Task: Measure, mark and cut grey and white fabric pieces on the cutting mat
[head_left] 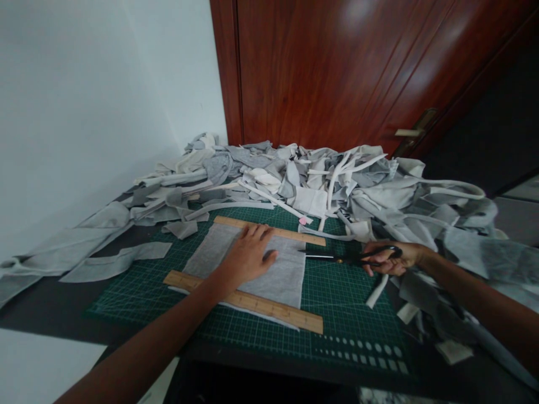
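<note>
A piece of light grey fabric [282, 275] lies flat on a green cutting mat [341, 303]. One wooden ruler [269, 307] crosses its near edge and a second wooden ruler [295, 234] crosses its far edge. My left hand [248, 255] rests on the fabric with fingers spread, its fingertips reaching the far ruler. In my right hand [389, 258] is a pair of black-handled scissors [340, 258]. The blades point left, and their tips meet the fabric's right edge.
A heap of grey and white fabric scraps [311, 179] runs along the back of the dark table [143, 280] and down its right side. A loose strip [118, 262] lies at left. Behind stand a white wall [84, 84] and a reddish-brown wooden door [311, 73] with a handle.
</note>
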`<state>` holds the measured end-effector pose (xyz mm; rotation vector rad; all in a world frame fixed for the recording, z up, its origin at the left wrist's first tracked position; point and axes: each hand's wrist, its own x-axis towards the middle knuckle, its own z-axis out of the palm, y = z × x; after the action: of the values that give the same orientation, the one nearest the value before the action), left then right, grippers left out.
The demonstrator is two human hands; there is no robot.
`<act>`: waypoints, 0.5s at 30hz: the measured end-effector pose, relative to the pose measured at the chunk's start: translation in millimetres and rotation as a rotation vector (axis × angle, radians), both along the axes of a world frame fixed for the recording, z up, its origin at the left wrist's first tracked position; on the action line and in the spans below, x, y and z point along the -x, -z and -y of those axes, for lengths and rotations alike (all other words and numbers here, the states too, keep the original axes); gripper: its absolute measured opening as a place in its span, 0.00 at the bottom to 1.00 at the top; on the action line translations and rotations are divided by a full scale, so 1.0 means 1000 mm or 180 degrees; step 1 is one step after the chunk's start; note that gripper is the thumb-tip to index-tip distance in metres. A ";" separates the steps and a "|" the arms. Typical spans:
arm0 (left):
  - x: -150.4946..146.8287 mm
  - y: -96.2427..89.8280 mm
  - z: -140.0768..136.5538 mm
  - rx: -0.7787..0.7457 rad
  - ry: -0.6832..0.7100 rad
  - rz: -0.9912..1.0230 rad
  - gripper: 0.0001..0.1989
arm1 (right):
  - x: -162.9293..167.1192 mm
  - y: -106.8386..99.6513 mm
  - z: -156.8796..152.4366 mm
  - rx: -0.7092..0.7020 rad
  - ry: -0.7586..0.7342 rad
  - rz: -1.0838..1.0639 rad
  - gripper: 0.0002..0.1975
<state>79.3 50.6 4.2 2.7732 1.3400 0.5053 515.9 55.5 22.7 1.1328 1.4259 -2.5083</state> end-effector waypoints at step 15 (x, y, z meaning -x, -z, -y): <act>-0.001 -0.001 0.000 -0.0006 -0.0023 -0.0046 0.25 | -0.010 -0.006 -0.020 -0.0309 0.0026 0.0191 0.24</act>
<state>79.9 50.2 5.7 2.7799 1.3536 0.4879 525.7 75.5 29.0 1.2207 1.5457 -2.4124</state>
